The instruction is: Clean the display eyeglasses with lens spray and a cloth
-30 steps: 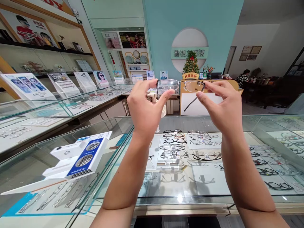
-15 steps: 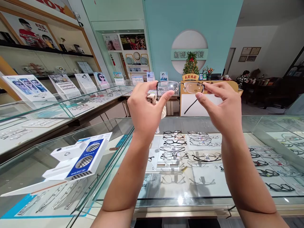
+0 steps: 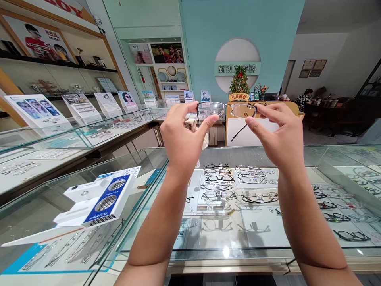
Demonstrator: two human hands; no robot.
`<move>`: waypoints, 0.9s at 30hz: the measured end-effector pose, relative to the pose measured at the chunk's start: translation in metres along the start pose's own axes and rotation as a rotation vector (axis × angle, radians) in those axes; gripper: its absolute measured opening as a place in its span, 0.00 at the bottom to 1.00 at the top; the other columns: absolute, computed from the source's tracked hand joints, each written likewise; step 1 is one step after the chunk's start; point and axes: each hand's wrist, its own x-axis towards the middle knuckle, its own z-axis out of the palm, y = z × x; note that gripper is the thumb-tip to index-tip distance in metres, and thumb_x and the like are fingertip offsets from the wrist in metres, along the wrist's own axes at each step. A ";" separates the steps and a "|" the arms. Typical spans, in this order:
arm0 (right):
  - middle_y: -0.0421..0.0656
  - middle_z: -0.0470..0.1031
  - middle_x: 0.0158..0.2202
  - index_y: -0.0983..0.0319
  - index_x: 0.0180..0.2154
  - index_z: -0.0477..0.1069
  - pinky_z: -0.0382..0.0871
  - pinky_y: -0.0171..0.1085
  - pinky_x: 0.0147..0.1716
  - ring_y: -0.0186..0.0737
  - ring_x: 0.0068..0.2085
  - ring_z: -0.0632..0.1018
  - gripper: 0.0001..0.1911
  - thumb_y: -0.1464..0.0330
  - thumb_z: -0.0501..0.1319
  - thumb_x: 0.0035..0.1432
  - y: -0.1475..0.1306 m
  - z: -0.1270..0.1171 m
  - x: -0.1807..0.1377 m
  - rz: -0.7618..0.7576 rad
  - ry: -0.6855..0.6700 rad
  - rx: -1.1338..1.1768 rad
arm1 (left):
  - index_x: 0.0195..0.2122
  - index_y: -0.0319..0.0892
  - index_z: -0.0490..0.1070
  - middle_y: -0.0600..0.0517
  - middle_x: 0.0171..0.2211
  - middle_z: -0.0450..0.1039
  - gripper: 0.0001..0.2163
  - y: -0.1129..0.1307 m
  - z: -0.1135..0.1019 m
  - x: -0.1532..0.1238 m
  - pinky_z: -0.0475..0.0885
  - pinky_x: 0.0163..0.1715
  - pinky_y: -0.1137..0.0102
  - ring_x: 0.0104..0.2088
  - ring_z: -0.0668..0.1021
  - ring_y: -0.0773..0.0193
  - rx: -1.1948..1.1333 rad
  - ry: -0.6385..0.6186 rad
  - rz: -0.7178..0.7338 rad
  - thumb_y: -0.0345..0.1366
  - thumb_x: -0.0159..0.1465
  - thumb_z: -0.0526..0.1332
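Note:
Both my hands hold up a pair of thin dark-rimmed glasses [image 3: 226,109] at arm's length above a glass display counter [image 3: 226,250]. My left hand [image 3: 182,137] pinches the left lens rim between thumb and forefinger and also has a pale cloth [image 3: 192,123] tucked behind its fingers. My right hand [image 3: 275,133] pinches the right rim the same way. One temple arm hangs down between the hands.
Many spectacle frames [image 3: 218,186] lie in rows under the counter glass. A blue and white box stack [image 3: 98,198] sits on the left counter. Brochure stands [image 3: 80,106] line the side counters. A reception desk [image 3: 235,127] and a seated person [image 3: 303,98] are far back.

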 end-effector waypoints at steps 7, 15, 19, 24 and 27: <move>0.48 0.84 0.49 0.52 0.57 0.85 0.79 0.55 0.53 0.53 0.51 0.83 0.20 0.53 0.73 0.67 -0.002 0.000 0.000 0.013 0.006 0.022 | 0.51 0.48 0.82 0.48 0.49 0.84 0.20 -0.001 0.000 0.000 0.79 0.54 0.57 0.53 0.84 0.50 0.016 -0.011 0.007 0.53 0.65 0.78; 0.50 0.84 0.50 0.49 0.57 0.85 0.79 0.60 0.54 0.58 0.52 0.83 0.22 0.48 0.71 0.67 -0.001 0.000 -0.001 0.021 0.000 0.023 | 0.52 0.50 0.82 0.48 0.49 0.85 0.19 0.001 -0.001 0.000 0.81 0.51 0.57 0.52 0.85 0.50 0.019 0.002 0.022 0.53 0.65 0.78; 0.50 0.84 0.50 0.48 0.57 0.85 0.79 0.62 0.55 0.58 0.53 0.83 0.23 0.47 0.71 0.67 -0.003 0.000 0.000 0.024 0.001 0.048 | 0.51 0.51 0.82 0.47 0.49 0.85 0.19 0.000 0.000 0.001 0.81 0.51 0.56 0.52 0.85 0.49 0.008 0.004 0.019 0.54 0.65 0.77; 0.49 0.84 0.50 0.47 0.56 0.85 0.78 0.61 0.57 0.56 0.53 0.83 0.21 0.48 0.72 0.67 -0.007 -0.002 0.001 0.033 0.024 0.085 | 0.49 0.49 0.82 0.47 0.48 0.85 0.20 -0.004 0.004 0.002 0.80 0.51 0.57 0.50 0.84 0.51 -0.045 -0.022 -0.034 0.57 0.65 0.76; 0.47 0.84 0.50 0.47 0.56 0.85 0.79 0.61 0.56 0.55 0.52 0.83 0.21 0.48 0.72 0.67 -0.008 -0.003 0.001 0.054 0.020 0.092 | 0.49 0.49 0.82 0.47 0.48 0.85 0.21 -0.004 0.005 0.002 0.80 0.51 0.57 0.50 0.84 0.51 -0.064 -0.027 -0.059 0.57 0.64 0.77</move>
